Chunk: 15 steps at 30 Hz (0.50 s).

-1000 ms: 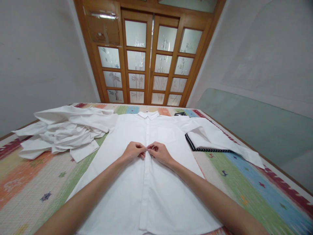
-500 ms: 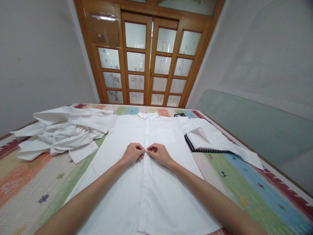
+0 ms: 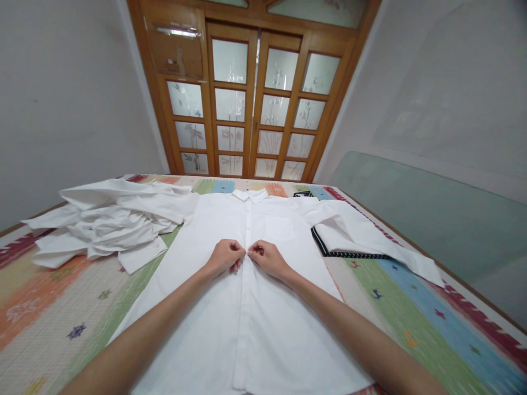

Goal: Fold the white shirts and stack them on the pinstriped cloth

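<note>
A white button-up shirt (image 3: 206, 329) lies face up and spread out, its collar (image 3: 250, 195) at the far end and its button placket (image 3: 242, 340) running down the middle. My left hand (image 3: 225, 256) and my right hand (image 3: 267, 258) meet at the placket, about mid-chest. Both are closed in a pinch on the shirt front, fingertips nearly touching. Any button between them is hidden by the fingers. A chest pocket (image 3: 279, 227) sits just beyond my right hand.
Crumpled white cloth (image 3: 111, 225) is heaped on the left. A white piece with black patterned trim (image 3: 354, 254) lies at the right. Beneath everything is a colourful striped cloth (image 3: 53, 312). Wooden glass-paned doors (image 3: 251, 104) stand beyond, with a pale green panel (image 3: 432, 203) along the right wall.
Both hands stay pinched at the same spot on the placket. The view has shifted very slightly; the shirt and other cloth lie as before.
</note>
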Tool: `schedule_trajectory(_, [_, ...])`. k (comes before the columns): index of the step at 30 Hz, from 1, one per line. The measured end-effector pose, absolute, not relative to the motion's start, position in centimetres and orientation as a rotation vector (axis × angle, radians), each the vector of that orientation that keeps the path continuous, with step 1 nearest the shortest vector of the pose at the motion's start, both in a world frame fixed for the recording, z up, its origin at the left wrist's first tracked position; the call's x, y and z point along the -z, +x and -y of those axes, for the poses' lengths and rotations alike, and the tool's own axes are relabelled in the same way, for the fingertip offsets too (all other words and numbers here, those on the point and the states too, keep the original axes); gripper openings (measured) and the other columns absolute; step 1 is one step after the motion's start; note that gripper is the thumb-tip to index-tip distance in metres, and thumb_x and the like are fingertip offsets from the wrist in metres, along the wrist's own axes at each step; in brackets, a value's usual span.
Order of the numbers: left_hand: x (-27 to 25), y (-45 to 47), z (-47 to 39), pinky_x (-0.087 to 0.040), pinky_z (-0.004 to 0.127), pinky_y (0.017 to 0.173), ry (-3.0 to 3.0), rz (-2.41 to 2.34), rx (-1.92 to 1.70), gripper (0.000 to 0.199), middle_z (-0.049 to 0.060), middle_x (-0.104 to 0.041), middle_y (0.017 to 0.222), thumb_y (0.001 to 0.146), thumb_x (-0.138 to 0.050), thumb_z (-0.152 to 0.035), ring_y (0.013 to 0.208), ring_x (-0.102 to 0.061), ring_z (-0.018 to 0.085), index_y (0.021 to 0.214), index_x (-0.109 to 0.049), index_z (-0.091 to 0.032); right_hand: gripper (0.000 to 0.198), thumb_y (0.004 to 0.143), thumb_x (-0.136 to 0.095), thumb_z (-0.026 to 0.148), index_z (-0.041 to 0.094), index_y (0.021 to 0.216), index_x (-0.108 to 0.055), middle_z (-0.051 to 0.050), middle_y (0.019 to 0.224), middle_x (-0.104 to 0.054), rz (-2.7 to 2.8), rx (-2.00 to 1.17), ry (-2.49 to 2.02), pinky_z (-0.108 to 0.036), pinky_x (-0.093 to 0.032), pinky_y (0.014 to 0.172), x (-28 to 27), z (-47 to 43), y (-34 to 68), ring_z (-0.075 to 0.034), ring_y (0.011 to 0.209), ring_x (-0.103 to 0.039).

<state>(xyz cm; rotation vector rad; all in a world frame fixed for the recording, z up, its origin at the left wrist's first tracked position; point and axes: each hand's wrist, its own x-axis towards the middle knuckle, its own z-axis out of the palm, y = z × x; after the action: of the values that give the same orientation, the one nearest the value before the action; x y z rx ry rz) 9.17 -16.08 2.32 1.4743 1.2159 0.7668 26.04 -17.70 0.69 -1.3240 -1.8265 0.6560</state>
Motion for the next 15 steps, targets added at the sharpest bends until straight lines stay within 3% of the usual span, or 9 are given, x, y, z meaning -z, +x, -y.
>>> schedule_trajectory(2, [-2.5, 9.0, 16.1, -0.035, 0.019, 0.036, 1.518, -1.241, -0.760, 0.001, -0.005, -0.056, 0.044, 0.069, -0.057, -0.018, 0.032, -0.047, 0.009, 0.068, -0.057, -0.017, 0.008, 0.081, -0.060, 0.014, 0.016, 0.081, -0.068, 0.000, 0.073, -0.062, 1.843, -0.532, -1.326, -0.024, -0.043, 0.066, -0.7, 18.1, 25.8, -0.012, 0.066, -0.054])
schedule_trajectory(4, [-2.9, 8.8, 16.3, -0.037, 0.020, 0.041, 1.639, -1.262, -0.786, 0.007, -0.005, -0.058, 0.048, 0.069, -0.057, -0.017, 0.037, -0.048, 0.009, 0.074, -0.061, -0.017, 0.012, 0.083, -0.058, 0.015, 0.017, 0.086, -0.069, -0.002, 0.080, -0.062, 1.923, -0.416, -1.320, -0.025, -0.043, 0.068, -0.8, 18.8, 25.6, -0.012, 0.067, -0.054])
schedule_trajectory(10, [-3.5, 7.3, 17.2, -0.046, 0.026, 0.068, 2.088, -1.258, -0.791, 0.013, 0.002, -0.067, 0.073, 0.069, -0.059, -0.013, 0.069, -0.060, 0.015, 0.073, -0.070, -0.017, 0.017, 0.088, -0.055, 0.023, 0.022, 0.096, -0.070, -0.004, 0.094, -0.062, 2.378, -0.084, -1.293, -0.024, -0.040, 0.065, -1.8, 22.6, 25.1, -0.013, 0.074, -0.055])
schedule_trajectory(15, [-3.0, 6.3, 19.3, -0.047, 0.028, 0.076, 2.263, -1.177, -0.749, 0.019, 0.005, -0.065, 0.084, 0.080, -0.053, -0.016, 0.077, -0.059, 0.016, 0.083, -0.072, -0.018, 0.018, 0.089, -0.054, 0.029, 0.021, 0.101, -0.065, -0.004, 0.090, -0.062, 2.682, -0.090, -1.124, -0.025, -0.035, 0.058, -3.4, 26.4, 24.4, -0.014, 0.070, -0.055])
